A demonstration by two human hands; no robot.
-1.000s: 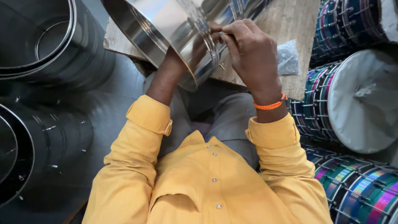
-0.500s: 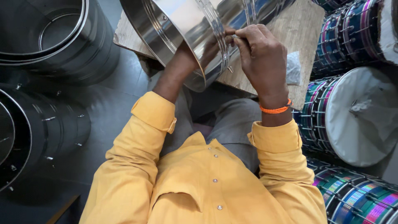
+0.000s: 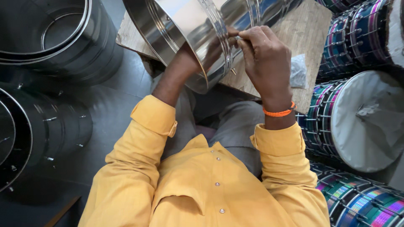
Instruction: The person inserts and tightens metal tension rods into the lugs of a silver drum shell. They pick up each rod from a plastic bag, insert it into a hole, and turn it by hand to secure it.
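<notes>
A shiny steel drum shell (image 3: 185,25) lies tilted on a wooden board (image 3: 290,38) in front of me. My left hand (image 3: 185,63) reaches inside the shell's open end, so its fingers are hidden. My right hand (image 3: 265,63) sits on the outside of the rim, its fingers pinched on a small metal fitting (image 3: 239,38). An orange band circles my right wrist. Yellow sleeves cover both forearms.
Dark empty metal drum shells (image 3: 46,38) stand stacked at the left. Finished drums with coloured bands and white skins (image 3: 362,117) are piled at the right. A small clear plastic bag (image 3: 299,71) lies on the board by my right hand.
The view has shifted slightly, and the shell and hands sit a little higher and further right. My right hand keeps working at the same spot on the rim.
</notes>
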